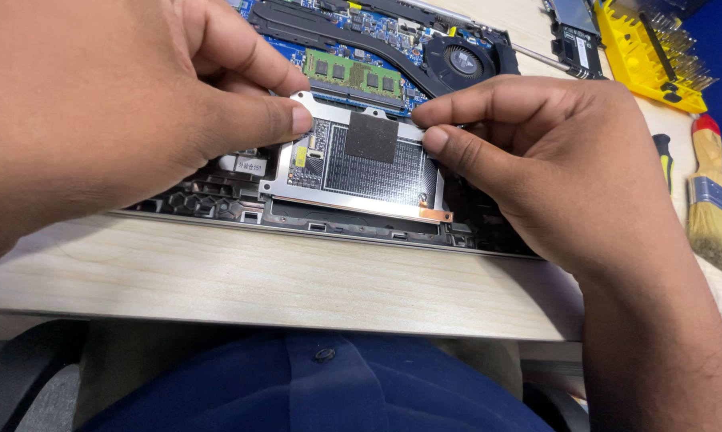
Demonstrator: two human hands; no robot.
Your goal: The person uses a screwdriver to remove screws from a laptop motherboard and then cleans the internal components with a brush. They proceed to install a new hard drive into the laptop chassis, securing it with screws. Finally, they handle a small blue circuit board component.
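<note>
Hands both pinch touchpad module (359, 164): L hand (113, 104) at its left top corner, R hand (553, 168) at right. Keep it level w/ laptop chassis (217, 200), avoid ribbon strain.

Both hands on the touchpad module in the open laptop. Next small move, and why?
Probably lift the far edge a little more, evenly. The left hand and right hand pinch the touchpad module's far corners; its near edge with the copper strip sits low in the laptop chassis, so tilt rather than pull.
</note>
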